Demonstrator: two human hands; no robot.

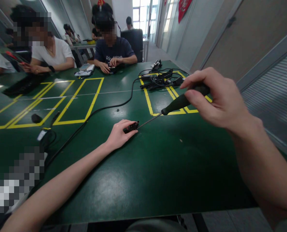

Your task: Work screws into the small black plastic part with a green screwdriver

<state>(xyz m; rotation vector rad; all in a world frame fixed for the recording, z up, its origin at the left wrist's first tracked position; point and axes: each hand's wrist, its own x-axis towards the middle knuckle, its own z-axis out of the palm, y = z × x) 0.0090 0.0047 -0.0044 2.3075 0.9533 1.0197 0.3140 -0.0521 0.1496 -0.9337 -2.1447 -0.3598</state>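
Observation:
My left hand is closed around a small black part, pinching it between thumb and fingers just above the green table. Much of that part is hidden by the fingers, so its kind does not show. My right hand grips a screwdriver by its dark handle. The thin metal shaft slants down to the left, and its tip meets the near end of the black part. Whether the tip sits in a screw is too small to tell.
A heap of black cables and parts lies beyond my right hand within yellow tape lines. One black cable runs across the table to the left. A black lump lies at left. Two people sit across the table.

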